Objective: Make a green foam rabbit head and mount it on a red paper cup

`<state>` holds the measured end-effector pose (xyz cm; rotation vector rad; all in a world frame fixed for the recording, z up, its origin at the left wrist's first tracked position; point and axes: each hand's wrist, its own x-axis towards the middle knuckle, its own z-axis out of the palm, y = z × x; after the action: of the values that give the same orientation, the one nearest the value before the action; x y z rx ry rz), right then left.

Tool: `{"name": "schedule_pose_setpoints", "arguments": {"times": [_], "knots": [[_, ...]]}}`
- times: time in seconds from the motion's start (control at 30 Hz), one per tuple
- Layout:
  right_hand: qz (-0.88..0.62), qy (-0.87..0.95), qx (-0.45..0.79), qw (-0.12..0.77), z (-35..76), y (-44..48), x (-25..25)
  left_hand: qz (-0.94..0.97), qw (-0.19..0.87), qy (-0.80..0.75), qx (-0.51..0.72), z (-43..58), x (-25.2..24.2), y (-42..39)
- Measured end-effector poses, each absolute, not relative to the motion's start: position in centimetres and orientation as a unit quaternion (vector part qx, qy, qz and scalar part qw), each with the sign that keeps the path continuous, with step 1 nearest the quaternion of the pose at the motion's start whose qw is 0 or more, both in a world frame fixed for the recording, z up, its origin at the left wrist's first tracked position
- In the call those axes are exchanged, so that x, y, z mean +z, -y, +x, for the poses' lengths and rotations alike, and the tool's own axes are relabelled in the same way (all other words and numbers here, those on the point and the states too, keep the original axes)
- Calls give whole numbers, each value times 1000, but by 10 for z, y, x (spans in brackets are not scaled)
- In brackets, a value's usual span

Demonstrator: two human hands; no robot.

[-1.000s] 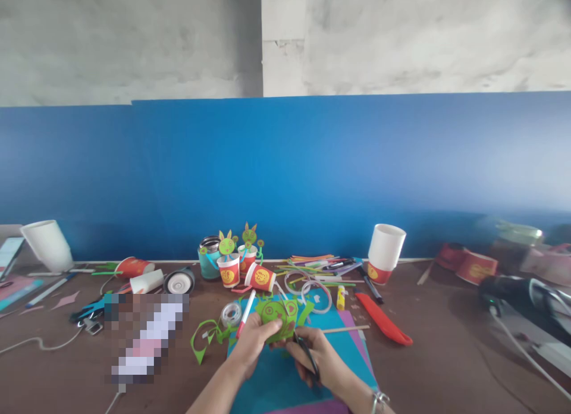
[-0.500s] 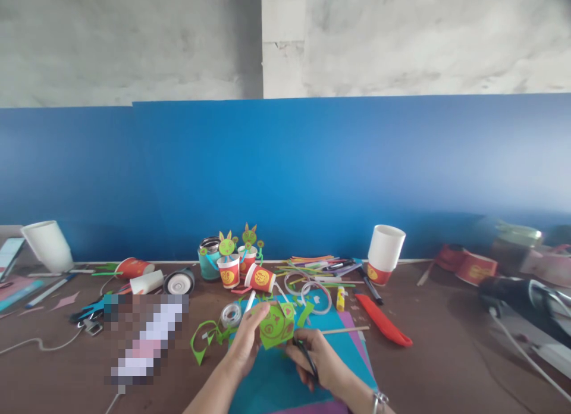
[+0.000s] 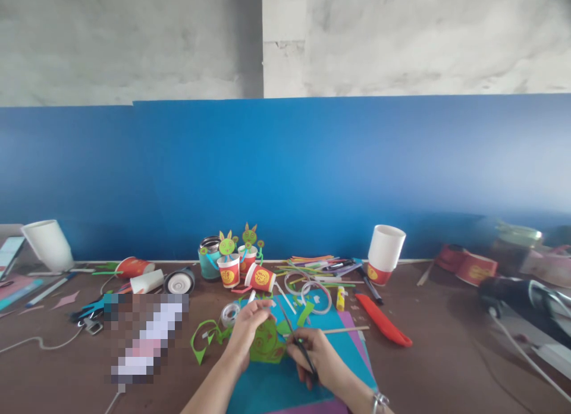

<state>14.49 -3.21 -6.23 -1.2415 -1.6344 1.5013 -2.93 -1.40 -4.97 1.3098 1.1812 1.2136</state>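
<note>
The green paper [image 3: 266, 347] with a drawn face lies low in front of me, over the blue sheet [image 3: 343, 360], its near edge running roughly left to right and its right side turned towards my scissors [image 3: 304, 353]. These point away from me and a little to the left, their long axis slanting from the handles in my palm to the thin tips. My right hand [image 3: 317, 353] is wrapped around those handles. My left hand [image 3: 252, 326] is over the paper's left side, fingers curled and thumb stretched to the right; with the blur there, I cannot tell whether it grips the paper or is only next to it. It hides part of the paper from me.

Just beyond the blades lies a green strip [image 3: 306, 314], and a pale stick [image 3: 345, 329] runs out to the right from behind my right fingers. A tape roll [image 3: 231, 314] and green offcuts [image 3: 198, 356] are left of my left hand. A yellow glue stick [image 3: 341, 299] is off to the right, and a long red item [image 3: 382, 322] lies farther out on the brown counter [image 3: 428, 354].

Behind, one printed cup [image 3: 260, 278] lies on its side; an upright cup [image 3: 229, 272] bears a green rabbit-faced figure [image 3: 226, 246], and a teal canister [image 3: 206, 268] stands lidless beside it
</note>
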Motion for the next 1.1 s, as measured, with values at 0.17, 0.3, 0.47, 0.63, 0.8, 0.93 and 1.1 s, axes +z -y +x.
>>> {"name": "schedule_pose_setpoints", "arguments": {"times": [0.17, 0.3, 0.47, 0.63, 0.8, 0.93, 1.1], "knots": [[-503, 592, 495, 389, 149, 24, -64, 602, 357, -538, 470, -41, -48, 12], [-513, 579, 489, 402, 151, 24, -61, 677, 134, -592, 416, -35, -40, 26], [-499, 578, 491, 419, 150, 26, -60, 833, -1, -489, 258, -22, -44, 31], [-504, 582, 489, 411, 151, 23, -66, 870, 25, -449, 202, -15, -56, 22], [-502, 580, 490, 414, 151, 22, -66, 865, 7, -462, 196, -14, -55, 22], [-505, 583, 485, 414, 150, 23, -66, 855, 47, -468, 218, -14, -53, 24], [-507, 580, 485, 413, 150, 23, -64, 834, 100, -478, 258, -13, -59, 20]]}}
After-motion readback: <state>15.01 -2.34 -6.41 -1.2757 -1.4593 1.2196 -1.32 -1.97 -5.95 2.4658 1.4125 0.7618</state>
